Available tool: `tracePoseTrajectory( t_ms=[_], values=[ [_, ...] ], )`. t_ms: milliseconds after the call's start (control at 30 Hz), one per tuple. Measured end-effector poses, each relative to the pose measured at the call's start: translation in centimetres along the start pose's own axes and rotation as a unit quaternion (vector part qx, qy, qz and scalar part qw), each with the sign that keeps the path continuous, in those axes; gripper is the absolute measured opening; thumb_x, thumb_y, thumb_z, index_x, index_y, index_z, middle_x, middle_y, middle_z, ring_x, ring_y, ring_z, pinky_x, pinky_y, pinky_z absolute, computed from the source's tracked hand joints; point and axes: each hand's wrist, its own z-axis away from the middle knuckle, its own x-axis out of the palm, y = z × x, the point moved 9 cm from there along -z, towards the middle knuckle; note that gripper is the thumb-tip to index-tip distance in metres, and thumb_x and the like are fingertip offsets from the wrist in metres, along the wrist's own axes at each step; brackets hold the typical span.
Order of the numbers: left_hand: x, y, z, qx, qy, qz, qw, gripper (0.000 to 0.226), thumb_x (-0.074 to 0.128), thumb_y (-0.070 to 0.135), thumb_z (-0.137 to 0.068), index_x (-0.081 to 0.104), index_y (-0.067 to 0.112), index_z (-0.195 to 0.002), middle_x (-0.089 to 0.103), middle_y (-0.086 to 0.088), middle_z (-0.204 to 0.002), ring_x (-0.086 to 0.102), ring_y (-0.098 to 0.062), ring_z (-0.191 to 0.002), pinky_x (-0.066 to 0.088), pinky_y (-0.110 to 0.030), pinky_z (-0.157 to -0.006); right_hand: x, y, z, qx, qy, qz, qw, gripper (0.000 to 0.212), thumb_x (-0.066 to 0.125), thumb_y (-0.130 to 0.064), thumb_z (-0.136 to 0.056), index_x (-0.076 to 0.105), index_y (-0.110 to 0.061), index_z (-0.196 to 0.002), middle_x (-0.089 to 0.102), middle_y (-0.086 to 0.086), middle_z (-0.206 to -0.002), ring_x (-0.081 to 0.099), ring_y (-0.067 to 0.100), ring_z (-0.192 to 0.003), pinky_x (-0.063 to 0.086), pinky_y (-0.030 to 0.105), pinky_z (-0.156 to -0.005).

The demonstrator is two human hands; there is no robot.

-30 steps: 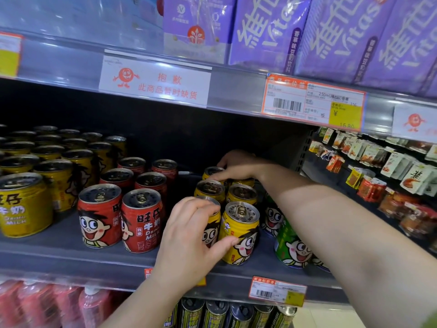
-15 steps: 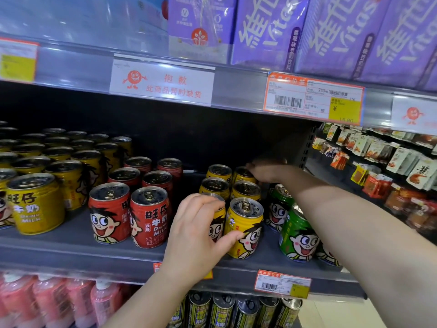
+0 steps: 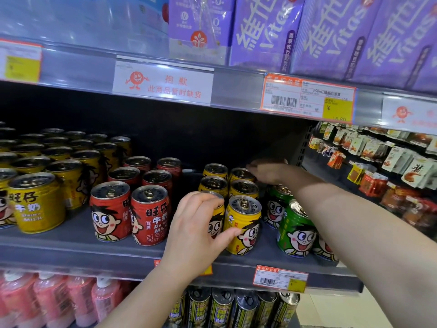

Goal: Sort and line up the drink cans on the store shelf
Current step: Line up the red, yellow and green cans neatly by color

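Observation:
Small cartoon-face drink cans stand on a grey shelf [image 3: 71, 247]. My left hand [image 3: 197, 229] grips the front left yellow can [image 3: 217, 220] from the side, its thumb touching the neighbouring yellow can [image 3: 244, 223]. More yellow cans [image 3: 214, 184] run back in two rows. Red cans [image 3: 150, 214] stand to the left in two rows, green cans [image 3: 295, 230] to the right. My right hand [image 3: 267, 171], blurred, reaches to the back above the rear green can [image 3: 276, 204], fingers stretched left, with nothing seen in it.
Larger yellow cans [image 3: 35, 202] fill the shelf's left side. Purple drink cartons [image 3: 264, 29] sit on the shelf above, pink bottles [image 3: 47, 299] and dark cans [image 3: 222, 308] below. Snack packets [image 3: 378, 162] hang at the right. A gap lies between the red and yellow rows.
My right hand has left the rear yellow can and moved right, over the back of the green cans. My left hand stays on the front yellow can.

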Motion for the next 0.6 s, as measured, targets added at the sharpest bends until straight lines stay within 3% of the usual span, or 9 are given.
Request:
tracePoseTrajectory(
  t_ms=[133,233,300,367,433,500,600],
  values=[
    [-0.9,-0.3,0.0,-0.023,-0.032,0.014,0.999,0.067,0.066,0.058,-0.070,0.054,0.023,-0.127,0.042,0.018,-0.126,0.028,0.004,-0.122,0.018,-0.005,-0.099,-4.0,-0.9,4.0,-0.009,0.104,-0.036,0.994,0.042,0.028,-0.043,-0.100,0.043,-0.029,-0.137,0.044,0.004,-0.145,0.040,0.028,-0.132,0.028,0.042,-0.110],
    [-1.5,-1.5,0.6,-0.112,-0.023,0.072,0.991,0.088,0.077,0.043,-0.069,0.031,0.029,-0.143,0.027,0.021,-0.137,0.021,0.003,-0.131,0.018,-0.015,-0.106,-5.3,-2.0,11.3,-0.047,0.196,-0.152,0.968,0.036,0.038,-0.043,-0.097,0.047,-0.037,-0.131,0.059,-0.002,-0.123,0.057,0.013,-0.103,0.045,0.025,-0.084],
    [-1.2,-2.0,1.4,-0.156,-0.039,0.111,0.981,0.098,0.080,0.034,-0.070,0.019,0.029,-0.147,0.030,0.018,-0.142,0.027,0.002,-0.131,0.025,-0.020,-0.108,-4.0,-2.6,16.7,-0.064,0.254,-0.228,0.938,0.040,0.048,-0.044,-0.091,0.046,-0.039,-0.131,0.057,-0.012,-0.106,0.051,-0.003,-0.081,0.038,0.013,-0.065],
    [-0.7,-2.4,2.3,-0.179,-0.057,0.117,0.975,0.102,0.080,0.031,-0.071,0.012,0.030,-0.148,0.033,0.014,-0.144,0.031,0.000,-0.132,0.030,-0.023,-0.108,-0.4,-2.3,19.2,-0.029,0.261,-0.289,0.921,0.057,0.057,-0.048,-0.084,0.037,-0.040,-0.137,0.052,-0.017,-0.106,0.049,-0.003,-0.077,0.034,0.013,-0.061],
    [-0.2,-3.1,2.7,-0.206,-0.071,0.114,0.969,0.104,0.081,0.032,-0.068,0.014,0.031,-0.147,0.039,0.012,-0.141,0.036,-0.004,-0.130,0.034,-0.026,-0.108,3.9,-1.8,19.3,0.021,0.233,-0.310,0.922,0.077,0.063,-0.052,-0.078,0.026,-0.037,-0.144,0.050,-0.016,-0.120,0.051,-0.002,-0.086,0.039,0.015,-0.069],
    [0.1,-3.3,2.5,-0.210,-0.077,0.116,0.968,0.094,0.084,0.033,-0.064,0.028,0.032,-0.140,0.052,0.014,-0.128,0.050,-0.003,-0.118,0.045,-0.028,-0.099,7.5,-1.8,18.2,0.044,0.186,-0.311,0.931,0.092,0.065,-0.056,-0.075,0.014,-0.034,-0.148,0.044,-0.012,-0.139,0.055,0.007,-0.107,0.046,0.028,-0.088],
    [0.0,-3.5,1.9,-0.212,-0.082,0.102,0.968,0.072,0.082,0.028,-0.068,0.038,0.032,-0.124,0.058,0.021,-0.104,0.056,0.007,-0.092,0.045,-0.006,-0.073,9.7,-1.8,16.5,0.041,0.148,-0.378,0.913,0.092,0.068,-0.043,-0.080,0.011,-0.029,-0.151,0.046,-0.013,-0.142,0.048,0.006,-0.124,0.042,0.032,-0.103]
  ],
)
